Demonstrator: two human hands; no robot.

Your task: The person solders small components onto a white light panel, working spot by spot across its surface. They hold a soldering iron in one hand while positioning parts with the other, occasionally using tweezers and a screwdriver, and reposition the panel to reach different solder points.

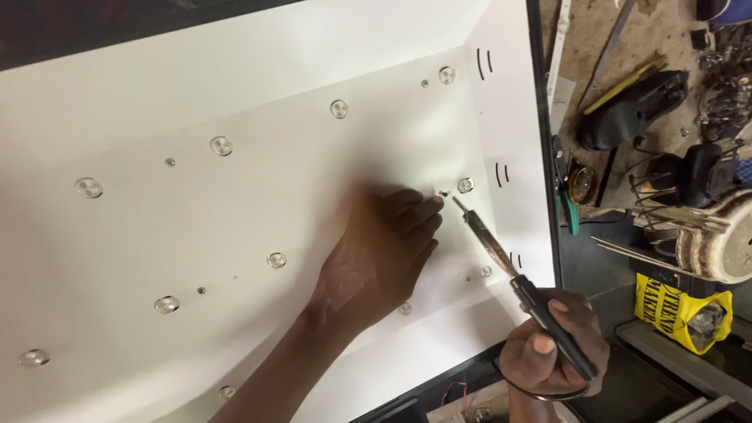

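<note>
A large white reflector panel (235, 227) with rows of clear round lenses fills most of the view. My left hand (380, 254) lies flat on it, fingers together, fingertips next to a small screw (444, 193) and a lens (465, 185) near the panel's right side. My right hand (552, 345) grips the black handle of a soldering iron (489, 239). The iron's metal tip points up-left and sits just right of my left fingertips, close to the screw.
Right of the panel's black frame edge (544, 157) lies a cluttered workbench with black tools (627, 110), a yellow pencil-like tool (623, 84), a round worn spool (724, 239) and a yellow bag (681, 309). Wires show near the bottom edge (470, 403).
</note>
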